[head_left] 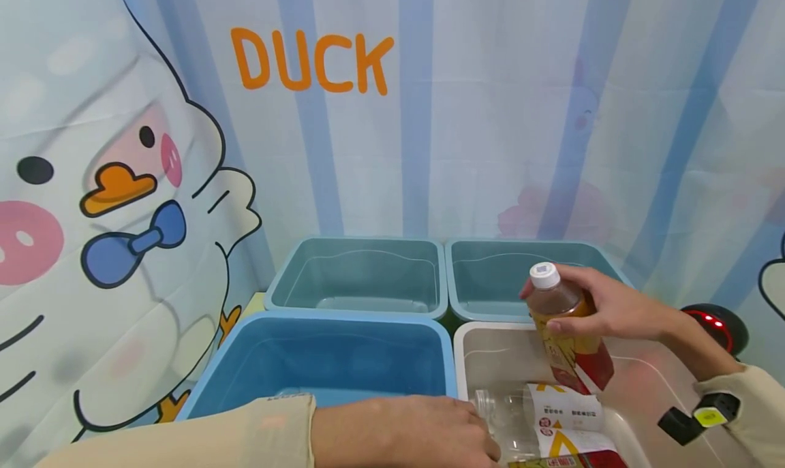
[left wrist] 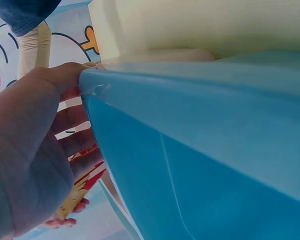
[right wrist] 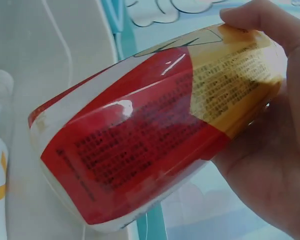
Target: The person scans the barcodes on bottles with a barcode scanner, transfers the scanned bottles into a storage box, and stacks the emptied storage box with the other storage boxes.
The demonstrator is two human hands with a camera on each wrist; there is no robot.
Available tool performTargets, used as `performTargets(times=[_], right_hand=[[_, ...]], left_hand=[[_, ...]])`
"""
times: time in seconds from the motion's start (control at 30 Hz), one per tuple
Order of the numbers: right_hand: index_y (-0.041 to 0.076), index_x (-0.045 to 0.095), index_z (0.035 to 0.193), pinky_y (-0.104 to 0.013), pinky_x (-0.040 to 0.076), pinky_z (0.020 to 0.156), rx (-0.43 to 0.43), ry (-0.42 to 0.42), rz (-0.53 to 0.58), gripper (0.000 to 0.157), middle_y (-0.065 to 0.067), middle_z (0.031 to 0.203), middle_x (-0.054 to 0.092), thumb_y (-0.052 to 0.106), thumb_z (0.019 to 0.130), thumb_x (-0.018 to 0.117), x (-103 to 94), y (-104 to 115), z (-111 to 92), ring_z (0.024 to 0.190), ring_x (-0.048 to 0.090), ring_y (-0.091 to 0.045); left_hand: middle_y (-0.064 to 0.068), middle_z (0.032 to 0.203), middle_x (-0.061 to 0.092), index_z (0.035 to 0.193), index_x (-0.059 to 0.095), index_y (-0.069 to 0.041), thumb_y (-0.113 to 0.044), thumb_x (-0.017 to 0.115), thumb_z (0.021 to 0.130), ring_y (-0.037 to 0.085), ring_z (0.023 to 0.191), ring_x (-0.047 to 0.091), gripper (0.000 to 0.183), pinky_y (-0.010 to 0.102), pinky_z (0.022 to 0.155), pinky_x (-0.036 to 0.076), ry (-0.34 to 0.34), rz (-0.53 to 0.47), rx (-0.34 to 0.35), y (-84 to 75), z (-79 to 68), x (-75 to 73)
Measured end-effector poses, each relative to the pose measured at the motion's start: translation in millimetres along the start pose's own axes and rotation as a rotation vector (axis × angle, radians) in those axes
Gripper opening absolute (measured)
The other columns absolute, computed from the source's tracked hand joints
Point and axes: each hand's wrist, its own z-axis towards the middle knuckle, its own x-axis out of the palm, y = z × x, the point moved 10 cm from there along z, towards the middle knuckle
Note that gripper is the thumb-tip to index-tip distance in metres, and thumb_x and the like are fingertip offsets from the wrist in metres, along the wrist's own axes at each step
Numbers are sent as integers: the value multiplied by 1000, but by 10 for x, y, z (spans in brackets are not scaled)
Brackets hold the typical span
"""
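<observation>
My right hand point(head_left: 604, 304) grips a drink bottle point(head_left: 573, 349) round its upper part, holding it tilted over the white bin point(head_left: 656, 379). The bottle has a white cap, brownish contents and a red and yellow label; small print covers the side seen in the right wrist view. My left hand point(head_left: 407, 430) rests at the rim between the blue bin point(head_left: 264, 338) and the white one. In the left wrist view its spread fingers point(left wrist: 72, 117) pass behind the blue edge, which hides their tips. Beside it in the white bin lies a clear bottle point(head_left: 512, 420) with a white label.
Another red and yellow labelled package point(head_left: 570, 460) lies at the white bin's near end, cut off by the frame. Behind stand two teal bins, one left point(head_left: 362, 311) and one right point(head_left: 490, 311). A dark round device point(head_left: 717, 325) with red lights sits at the right.
</observation>
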Motion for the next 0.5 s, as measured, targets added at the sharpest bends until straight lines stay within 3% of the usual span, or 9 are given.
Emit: performTargets(times=[0.3, 0.5], right_hand=[[2, 48, 141, -40, 56, 91, -81, -53, 102, 51, -13, 130, 62, -14, 93, 55, -295, 77, -132, 116, 65, -27], [-9, 43, 141, -43, 57, 91, -180, -66, 267, 49, -19, 131, 60, -19, 93, 42, -478, 126, -207, 116, 65, -32]], left_hand=[[-20, 124, 68, 137, 67, -33, -41, 62, 105, -7, 103, 59, 34, 13, 103, 39, -1, 27, 14, -3, 3, 10], [-19, 126, 68, 139, 66, -32, -41, 64, 104, -7, 104, 60, 36, 13, 104, 39, -11, 27, 15, -5, 1, 7]])
